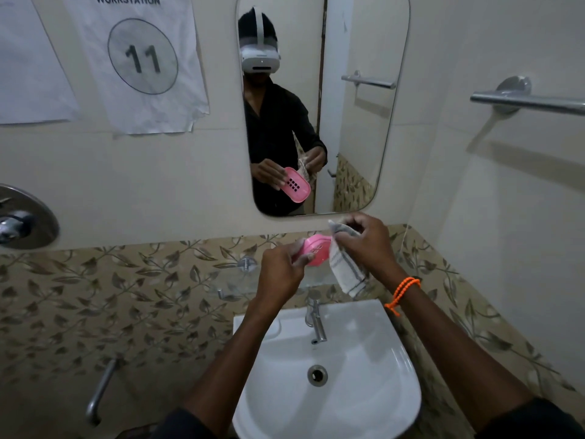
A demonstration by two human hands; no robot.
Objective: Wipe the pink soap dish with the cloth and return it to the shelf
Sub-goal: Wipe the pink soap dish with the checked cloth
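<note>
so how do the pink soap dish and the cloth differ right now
The pink plastic soap dish is a rigid oval, gripped by the left hand; the white grey-striped cloth is limp and hangs from the right hand. The dish is plain pink, the cloth striped. Both are held above the white sink, touching each other.

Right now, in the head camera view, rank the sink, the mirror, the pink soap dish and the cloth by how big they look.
1. sink and mirror: similar, unranked
2. cloth
3. pink soap dish, partly hidden by the left hand

wall paper sheet [142, 64] reads "workstation" above a circled "11".
</note>
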